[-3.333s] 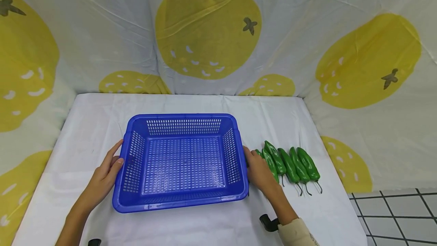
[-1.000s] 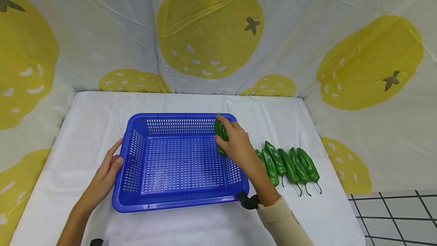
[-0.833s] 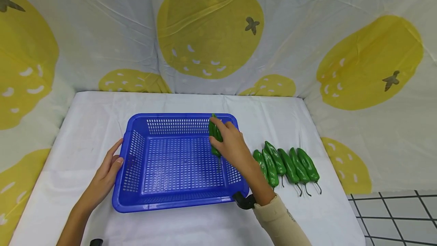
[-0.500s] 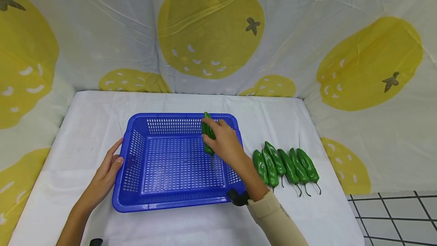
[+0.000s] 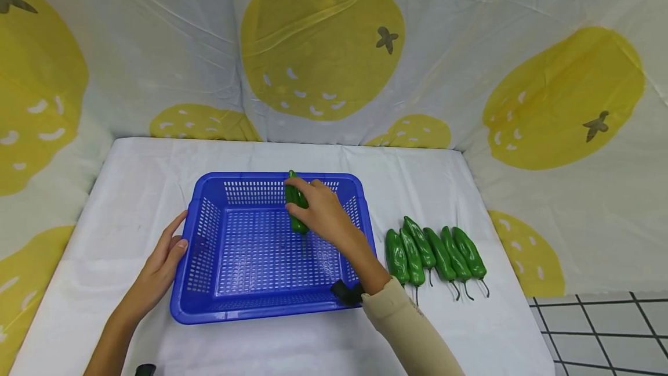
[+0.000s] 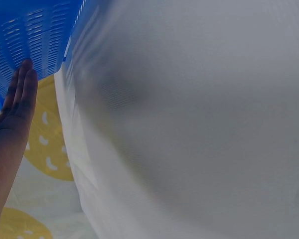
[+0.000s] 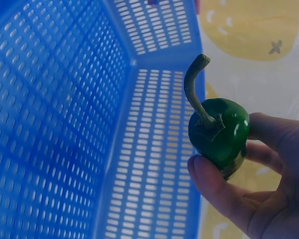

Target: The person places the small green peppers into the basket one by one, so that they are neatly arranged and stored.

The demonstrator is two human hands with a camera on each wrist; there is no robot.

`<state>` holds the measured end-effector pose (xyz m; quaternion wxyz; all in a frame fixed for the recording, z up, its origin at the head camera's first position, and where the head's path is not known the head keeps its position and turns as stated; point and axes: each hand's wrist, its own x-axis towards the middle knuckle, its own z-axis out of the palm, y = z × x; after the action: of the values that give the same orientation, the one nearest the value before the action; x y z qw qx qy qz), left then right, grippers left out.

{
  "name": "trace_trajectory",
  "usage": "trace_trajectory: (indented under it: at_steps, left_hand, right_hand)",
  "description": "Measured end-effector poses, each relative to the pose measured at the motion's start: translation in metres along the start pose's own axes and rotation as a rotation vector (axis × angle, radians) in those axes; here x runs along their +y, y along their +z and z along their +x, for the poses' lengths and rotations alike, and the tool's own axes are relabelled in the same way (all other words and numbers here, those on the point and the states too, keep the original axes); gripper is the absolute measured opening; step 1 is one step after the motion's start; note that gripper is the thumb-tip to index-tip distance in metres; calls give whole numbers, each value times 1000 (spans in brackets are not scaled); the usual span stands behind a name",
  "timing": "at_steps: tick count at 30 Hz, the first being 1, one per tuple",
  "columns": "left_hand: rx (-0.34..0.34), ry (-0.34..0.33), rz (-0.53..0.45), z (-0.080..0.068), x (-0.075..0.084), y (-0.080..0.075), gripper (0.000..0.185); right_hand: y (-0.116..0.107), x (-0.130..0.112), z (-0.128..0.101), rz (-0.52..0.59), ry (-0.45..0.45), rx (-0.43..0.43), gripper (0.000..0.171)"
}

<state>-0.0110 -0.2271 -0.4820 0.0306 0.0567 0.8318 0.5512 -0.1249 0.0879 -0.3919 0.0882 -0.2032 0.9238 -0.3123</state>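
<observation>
Over the blue plastic basket [image 5: 245,316], my right hand [image 5: 325,212] pinches a green pepper [image 5: 299,223] between thumb and fingers. In the right wrist view the pepper [image 7: 220,137] points its curved stem at the camera, with the basket wall [image 7: 149,144] behind it. My left hand [image 5: 159,257] rests against the basket's left outer side. The left wrist view shows its fingers [image 6: 26,89] straight along the slotted wall [image 6: 37,35]. No other pepper is visible in the basket; my right forearm hides part of it.
Several green peppers [image 5: 438,254] lie side by side on the white cloth [image 5: 417,184], right of the basket. A hanging cloth [image 5: 443,62] with yellow fruit prints stands behind and at both sides. A tiled floor [image 5: 610,329] shows at lower right.
My right hand has left the basket's right edge and come over the basket with a pepper, moving steadily left toward the middle. The left hand and basket have stayed put.
</observation>
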Motion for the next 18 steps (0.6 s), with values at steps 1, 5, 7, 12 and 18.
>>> trace_trajectory:
  at_steps: [1,5,7,12,18]
  left_hand:
    - [-1,1,1,0,0,0,57]
    - [-2,1,2,0,1,1,57]
    - [-2,-1,1,0,0,0,57]
    - [-2,-12,2,-1,0,-1,58]
    - [-3,-9,6,0,0,0,58]
  right_hand:
    - [1,-1,1,7,-2,-9,46]
    - [7,-8,7,17,-7,-47,48]
    - [11,-12,10,22,-16,-73,48]
    - [23,-18,18,42,-57,-137,48]
    - [40,-23,27,75,-96,-193,48]
